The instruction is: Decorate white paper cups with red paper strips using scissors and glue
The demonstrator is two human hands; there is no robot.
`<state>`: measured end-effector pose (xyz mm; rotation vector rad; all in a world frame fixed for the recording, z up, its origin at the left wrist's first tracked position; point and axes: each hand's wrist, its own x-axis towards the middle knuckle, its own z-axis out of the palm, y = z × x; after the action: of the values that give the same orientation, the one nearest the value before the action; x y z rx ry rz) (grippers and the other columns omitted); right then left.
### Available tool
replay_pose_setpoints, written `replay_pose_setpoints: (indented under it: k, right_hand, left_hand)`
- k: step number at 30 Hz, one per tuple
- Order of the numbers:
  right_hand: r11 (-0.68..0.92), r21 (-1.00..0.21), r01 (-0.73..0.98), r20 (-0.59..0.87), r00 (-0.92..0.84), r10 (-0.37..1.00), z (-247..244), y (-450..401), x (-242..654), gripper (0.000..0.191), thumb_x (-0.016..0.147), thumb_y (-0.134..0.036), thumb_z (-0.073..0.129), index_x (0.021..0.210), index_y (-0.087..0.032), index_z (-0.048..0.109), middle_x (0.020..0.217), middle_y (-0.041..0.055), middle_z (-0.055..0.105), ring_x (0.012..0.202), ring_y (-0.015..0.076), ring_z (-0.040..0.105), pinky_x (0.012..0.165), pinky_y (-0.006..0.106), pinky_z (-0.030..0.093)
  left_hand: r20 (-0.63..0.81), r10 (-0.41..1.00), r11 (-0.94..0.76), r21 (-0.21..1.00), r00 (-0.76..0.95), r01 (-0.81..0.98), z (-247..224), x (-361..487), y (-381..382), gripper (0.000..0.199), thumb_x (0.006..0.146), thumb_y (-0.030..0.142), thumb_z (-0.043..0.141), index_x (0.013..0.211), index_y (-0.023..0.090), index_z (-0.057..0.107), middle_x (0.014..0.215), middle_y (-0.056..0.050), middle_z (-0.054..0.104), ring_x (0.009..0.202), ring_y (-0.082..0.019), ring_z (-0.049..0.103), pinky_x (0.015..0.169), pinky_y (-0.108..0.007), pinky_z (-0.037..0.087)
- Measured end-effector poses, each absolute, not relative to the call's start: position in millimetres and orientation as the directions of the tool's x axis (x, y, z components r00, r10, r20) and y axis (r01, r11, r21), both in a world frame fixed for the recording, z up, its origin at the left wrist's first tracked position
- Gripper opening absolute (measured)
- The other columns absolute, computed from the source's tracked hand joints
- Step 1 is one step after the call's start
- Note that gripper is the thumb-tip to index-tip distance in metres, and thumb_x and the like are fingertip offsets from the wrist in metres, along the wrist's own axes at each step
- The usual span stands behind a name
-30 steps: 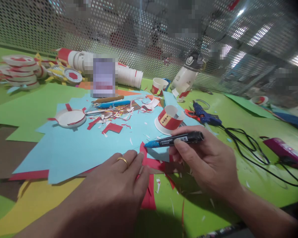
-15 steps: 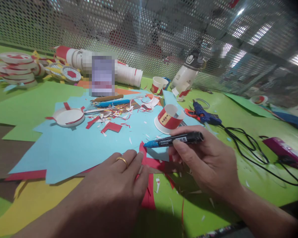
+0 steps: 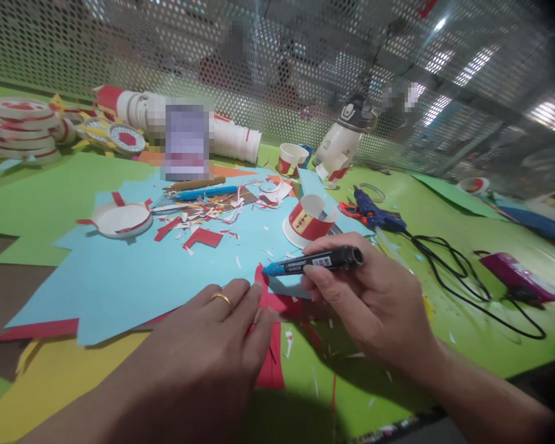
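My right hand (image 3: pixel 370 296) grips a black permanent marker (image 3: pixel 324 261) with a blue tip end. That tip meets the upper end of a red paper piece (image 3: pixel 280 302). My left hand (image 3: pixel 226 333), with a ring on one finger, presses the red paper at its left side, fingers together. Under both lies light blue paper (image 3: pixel 134 277). Just behind the marker stands a cut red and white paper cup (image 3: pixel 309 221). Red scraps (image 3: pixel 203 238) and a round white lid-like piece with red tabs (image 3: pixel 123 219) are on the blue paper.
Blue and brown pens (image 3: pixel 210 192) lie among trimmings. Stacked cups (image 3: pixel 235 140), a phone-like object (image 3: pixel 187 142) and a bottle (image 3: pixel 342 135) stand at the back. To the right are a blue glue gun (image 3: pixel 377 213), black cable and magenta device (image 3: pixel 520 277). Yellow paper (image 3: pixel 69 382) lies front left.
The whole view has shifted slightly, so the scene sits a little further left. The marker tip stays at the red paper, and both hands keep nearly the same pose.
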<state>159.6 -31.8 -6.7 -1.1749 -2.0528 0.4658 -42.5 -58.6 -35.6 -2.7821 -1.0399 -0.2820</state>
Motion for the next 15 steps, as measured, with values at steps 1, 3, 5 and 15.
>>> replay_pose_setpoints:
  k: [1,3,5,15]
  right_hand:
    - [0.527,-0.599,0.602,0.407,-0.338,0.849,-6,-33,159,0.012,0.09,-0.027,0.057,0.099,-0.021,0.056,0.084,0.0019,0.067,0.074,0.0144,0.066,0.067,0.026,0.055]
    - [0.538,-0.581,0.611,0.418,-0.344,0.841,-7,-34,159,0.012,0.089,-0.027,0.057,0.1,-0.021,0.056,0.081,0.0004,0.066,0.068,0.0129,0.065,0.067,0.026,0.055]
    - [0.544,-0.568,0.617,0.435,-0.336,0.835,-8,-35,160,0.012,0.089,-0.028,0.058,0.099,-0.021,0.057,0.079,-0.0002,0.065,0.065,0.0125,0.064,0.065,0.025,0.054]
    - [0.521,-0.668,0.532,0.596,-0.038,0.802,-1,-43,158,0.007,0.089,-0.025,0.057,0.095,-0.024,0.06,0.068,0.001,0.063,0.053,0.0148,0.06,0.05,0.029,0.051]
  left_hand:
    - [0.226,0.628,-0.749,-0.085,0.745,0.658,-35,-43,-59,0.032,0.086,0.012,0.042,0.105,0.013,0.067,0.109,-0.017,0.067,0.099,-0.032,0.058,0.078,-0.044,0.047]
    - [0.22,0.616,-0.761,-0.086,0.757,0.644,-37,-44,-58,0.032,0.086,0.014,0.042,0.108,0.012,0.066,0.109,-0.017,0.067,0.099,-0.033,0.059,0.079,-0.047,0.048]
    - [0.21,0.599,-0.777,-0.081,0.773,0.625,-40,-46,-55,0.032,0.085,0.015,0.043,0.109,0.013,0.065,0.109,-0.017,0.067,0.098,-0.033,0.059,0.079,-0.047,0.049]
    - [0.183,0.655,-0.746,-0.004,0.733,0.666,-34,-44,-58,0.029,0.085,0.016,0.043,0.102,0.014,0.067,0.11,-0.016,0.067,0.101,-0.032,0.058,0.08,-0.046,0.047]
